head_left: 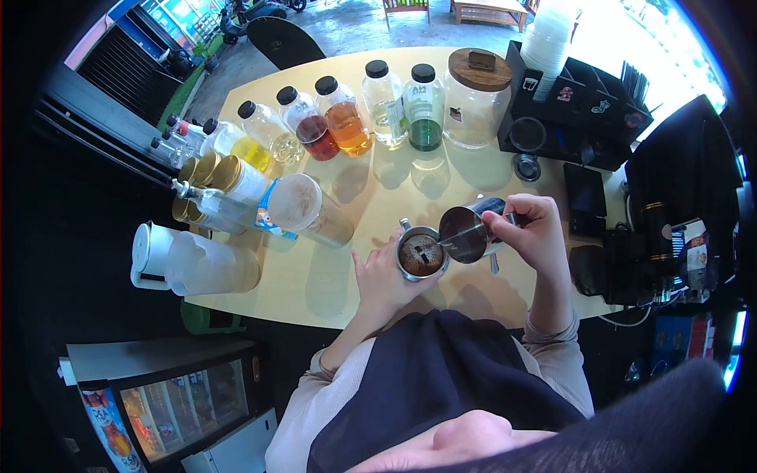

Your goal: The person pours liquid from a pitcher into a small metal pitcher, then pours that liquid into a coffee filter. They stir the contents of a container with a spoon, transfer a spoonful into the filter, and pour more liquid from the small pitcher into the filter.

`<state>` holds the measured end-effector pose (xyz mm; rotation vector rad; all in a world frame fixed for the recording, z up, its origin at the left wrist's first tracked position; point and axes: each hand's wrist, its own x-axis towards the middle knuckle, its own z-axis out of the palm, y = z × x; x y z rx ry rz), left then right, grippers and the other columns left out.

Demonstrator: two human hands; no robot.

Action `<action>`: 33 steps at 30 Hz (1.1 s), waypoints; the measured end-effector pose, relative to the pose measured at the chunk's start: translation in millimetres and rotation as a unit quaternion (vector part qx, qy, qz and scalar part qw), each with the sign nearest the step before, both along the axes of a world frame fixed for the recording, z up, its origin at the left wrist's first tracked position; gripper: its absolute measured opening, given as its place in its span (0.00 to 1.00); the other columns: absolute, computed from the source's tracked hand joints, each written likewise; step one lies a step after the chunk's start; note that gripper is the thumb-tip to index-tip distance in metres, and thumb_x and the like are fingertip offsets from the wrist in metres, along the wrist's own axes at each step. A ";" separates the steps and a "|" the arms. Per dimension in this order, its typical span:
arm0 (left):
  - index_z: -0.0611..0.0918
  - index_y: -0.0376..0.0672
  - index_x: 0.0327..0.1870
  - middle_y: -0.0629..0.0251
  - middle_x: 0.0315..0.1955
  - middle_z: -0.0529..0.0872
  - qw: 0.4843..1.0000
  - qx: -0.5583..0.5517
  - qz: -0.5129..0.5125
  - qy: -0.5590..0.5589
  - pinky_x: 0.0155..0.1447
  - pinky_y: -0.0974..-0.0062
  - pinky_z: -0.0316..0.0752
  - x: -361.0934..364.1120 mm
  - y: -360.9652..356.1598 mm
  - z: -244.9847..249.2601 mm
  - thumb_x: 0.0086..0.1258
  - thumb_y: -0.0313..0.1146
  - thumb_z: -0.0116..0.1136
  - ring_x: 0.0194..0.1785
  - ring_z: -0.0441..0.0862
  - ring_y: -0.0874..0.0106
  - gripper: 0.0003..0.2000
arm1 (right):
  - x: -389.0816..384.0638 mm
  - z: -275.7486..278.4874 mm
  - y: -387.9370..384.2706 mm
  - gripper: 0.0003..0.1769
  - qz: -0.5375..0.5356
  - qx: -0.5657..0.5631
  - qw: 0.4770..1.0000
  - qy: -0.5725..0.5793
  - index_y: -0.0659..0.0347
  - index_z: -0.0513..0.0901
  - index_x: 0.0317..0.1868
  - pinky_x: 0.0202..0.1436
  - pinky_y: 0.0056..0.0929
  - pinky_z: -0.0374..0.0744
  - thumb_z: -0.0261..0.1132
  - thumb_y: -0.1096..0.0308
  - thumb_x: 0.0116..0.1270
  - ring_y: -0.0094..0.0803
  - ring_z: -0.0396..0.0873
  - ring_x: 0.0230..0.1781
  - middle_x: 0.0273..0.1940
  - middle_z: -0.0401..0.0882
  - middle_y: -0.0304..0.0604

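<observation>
My left hand [384,272] is wrapped around a metal cup [407,270] that stands on the table. Brown coffee [419,254] with a frothy surface sits inside this cup. Above its right side, my right hand [530,225] grips a steel pitcher [465,236] by the handle. The pitcher is tilted left, its mouth facing the cup and its lip close over the cup's rim. A thin pale streak runs along the pitcher's inside toward the lip. Part of a slim metal handle [494,264] shows below the pitcher.
Capped bottles of colored liquid [347,126] line the table's far side, beside a wooden-lidded jar [477,102]. Left stand a powder container [307,209], gold-lidded jars [236,173] and plastic jugs [209,264]. A black organizer [568,110] with stacked cups and dark equipment [670,213] occupy the right.
</observation>
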<state>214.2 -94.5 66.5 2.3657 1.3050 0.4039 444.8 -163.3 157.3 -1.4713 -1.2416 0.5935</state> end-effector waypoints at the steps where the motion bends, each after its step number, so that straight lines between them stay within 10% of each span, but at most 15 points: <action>1: 0.72 0.47 0.68 0.56 0.44 0.88 1.000 0.004 0.004 -0.004 0.67 0.27 0.58 0.7 -0.9 2.0 0.46 0.68 0.71 0.52 0.86 0.58 0.49 | 1.0 -1.3 -0.5 0.13 0.000 0.000 1.000 0.000 0.67 0.82 0.20 0.22 0.17 0.62 0.74 0.71 0.59 0.11 0.70 0.18 0.16 0.78 0.35; 33: 0.74 0.47 0.63 0.59 0.43 0.88 1.000 -0.003 0.003 -0.025 0.68 0.31 0.61 0.4 -0.2 6.2 0.44 0.67 0.74 0.51 0.86 0.58 0.47 | -6.3 -0.6 21.8 0.18 0.002 0.005 0.999 -0.043 0.66 0.77 0.18 0.21 0.24 0.59 0.76 0.67 0.56 0.16 0.61 0.17 0.13 0.65 0.36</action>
